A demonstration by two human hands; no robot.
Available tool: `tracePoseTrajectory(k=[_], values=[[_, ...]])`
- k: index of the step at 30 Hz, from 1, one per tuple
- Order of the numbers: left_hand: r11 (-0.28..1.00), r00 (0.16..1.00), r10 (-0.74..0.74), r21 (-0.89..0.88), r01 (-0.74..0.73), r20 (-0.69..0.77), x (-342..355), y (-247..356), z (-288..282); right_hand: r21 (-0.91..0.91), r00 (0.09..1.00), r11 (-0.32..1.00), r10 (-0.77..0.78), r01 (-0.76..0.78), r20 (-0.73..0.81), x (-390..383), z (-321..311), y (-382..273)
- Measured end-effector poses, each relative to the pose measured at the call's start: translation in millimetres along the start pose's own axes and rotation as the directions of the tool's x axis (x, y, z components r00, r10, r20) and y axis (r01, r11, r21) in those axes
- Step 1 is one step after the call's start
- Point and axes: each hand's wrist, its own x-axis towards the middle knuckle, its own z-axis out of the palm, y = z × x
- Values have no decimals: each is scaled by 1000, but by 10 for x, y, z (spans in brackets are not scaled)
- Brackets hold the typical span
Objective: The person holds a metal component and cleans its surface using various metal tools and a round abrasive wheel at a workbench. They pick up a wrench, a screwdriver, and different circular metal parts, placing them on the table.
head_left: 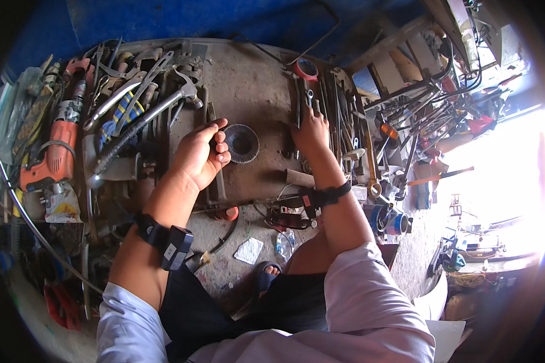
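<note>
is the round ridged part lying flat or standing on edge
Lying flat, it appears: seen from above, the round ridged part shows its full circular rim against the bench, beside the left hand.

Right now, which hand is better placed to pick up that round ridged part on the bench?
Probably the left hand: its curled fingers are right beside the round ridged part. The right hand is farther off, over by a wrench.

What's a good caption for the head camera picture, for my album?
Busy workbench: right grip at a wrench, left grip curled beside a round ridged part, hammer and orange power tool nearby.
</note>
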Motion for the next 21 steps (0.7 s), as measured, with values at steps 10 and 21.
tracePoseTrajectory(k=[10, 21], values=[[997, 999, 3, 74, 0, -40, -164, 69, 66, -53, 926, 997, 71, -55, 372, -16, -327, 189], [998, 999, -10, 57, 12, -40, -166, 116, -1, -114, 898, 987, 150, -113, 414, 74, -319, 323]])
